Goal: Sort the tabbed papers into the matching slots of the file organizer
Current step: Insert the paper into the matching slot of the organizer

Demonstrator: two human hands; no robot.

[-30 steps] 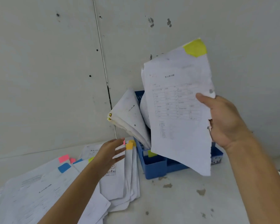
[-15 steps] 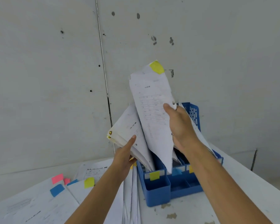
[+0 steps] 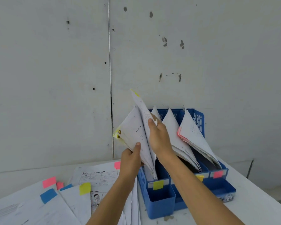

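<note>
A sheet (image 3: 140, 109) with a yellow tab (image 3: 135, 93) at its top corner is held nearly upright, seen almost edge-on. Its lower end reaches down into the leftmost slot of a blue organizer (image 3: 161, 203). That slot is marked on its front with a yellow label (image 3: 158, 184).

The sheet is pinched near its middle by the right hand (image 3: 158, 137): the thumb is laid on the near face, and the fingers are hidden behind the paper.

Just to the left, a bundle (image 3: 131, 132) of papers already standing in the same slot is tipped away to the left. It is gripped by the left hand (image 3: 131, 159), with the thumb pressed on its front face and the fingers curled out of sight behind it. Yellow tabs show at the bundle's outer corner.

Two more slots lie to the right. The middle papers (image 3: 172, 127) stand behind another yellow label (image 3: 199, 177), partly covered by the right forearm. The right papers (image 3: 191, 132), edged with pink tabs, stand behind a pink label (image 3: 217, 174).

The organizer is set on a white table (image 3: 250, 200), against a grey, marked wall (image 3: 55, 78). Loose papers (image 3: 96, 176) are spread over the table to the left, bearing a pink tab (image 3: 49, 182), a blue tab (image 3: 48, 195) and a yellow one (image 3: 85, 188).
</note>
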